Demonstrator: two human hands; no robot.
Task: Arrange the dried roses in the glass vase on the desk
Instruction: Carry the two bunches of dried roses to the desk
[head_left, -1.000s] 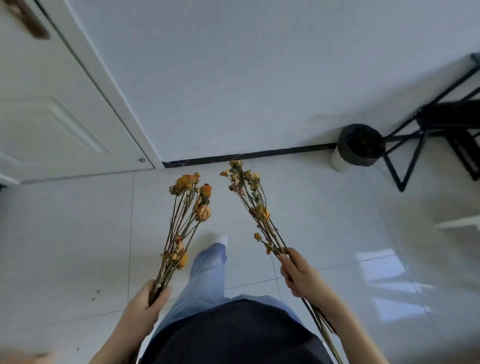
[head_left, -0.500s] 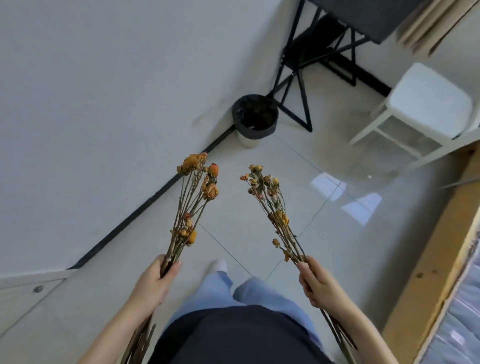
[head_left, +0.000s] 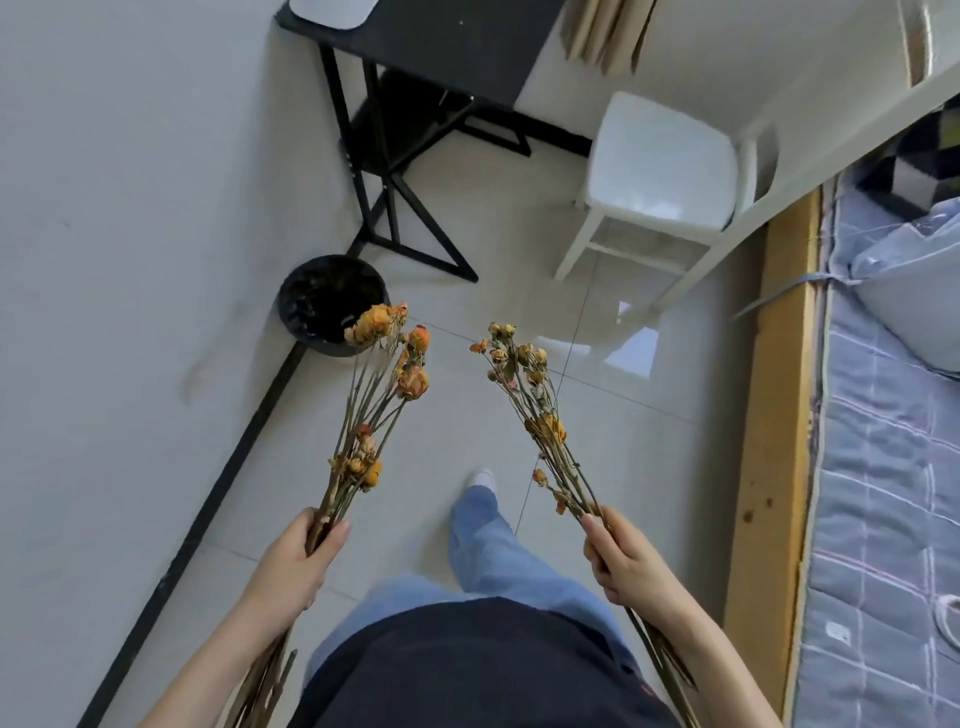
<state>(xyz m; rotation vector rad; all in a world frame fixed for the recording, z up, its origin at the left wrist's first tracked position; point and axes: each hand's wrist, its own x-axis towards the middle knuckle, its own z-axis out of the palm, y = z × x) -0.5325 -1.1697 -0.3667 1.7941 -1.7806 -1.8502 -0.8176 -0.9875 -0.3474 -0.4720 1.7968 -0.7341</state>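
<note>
My left hand (head_left: 296, 561) grips a bunch of dried orange roses (head_left: 382, 374) by the stems, heads pointing up and away from me. My right hand (head_left: 623, 561) grips a second, thinner bunch of dried roses (head_left: 530, 395), whose stems run down past my wrist. Both bunches are held over the tiled floor in front of my legs. A black desk (head_left: 457, 41) stands at the far end by the wall. No glass vase is in view.
A black waste bin (head_left: 317, 296) stands against the left wall below the desk. A white stool (head_left: 665, 161) sits to the desk's right. A bed with a wooden frame (head_left: 769, 467) runs along the right side. Tiled floor lies between wall and bed.
The view has swung right and forward: the door is gone from sight, and the desk, stool and bed have come into view. Both hands still hold their bunches the same way.
</note>
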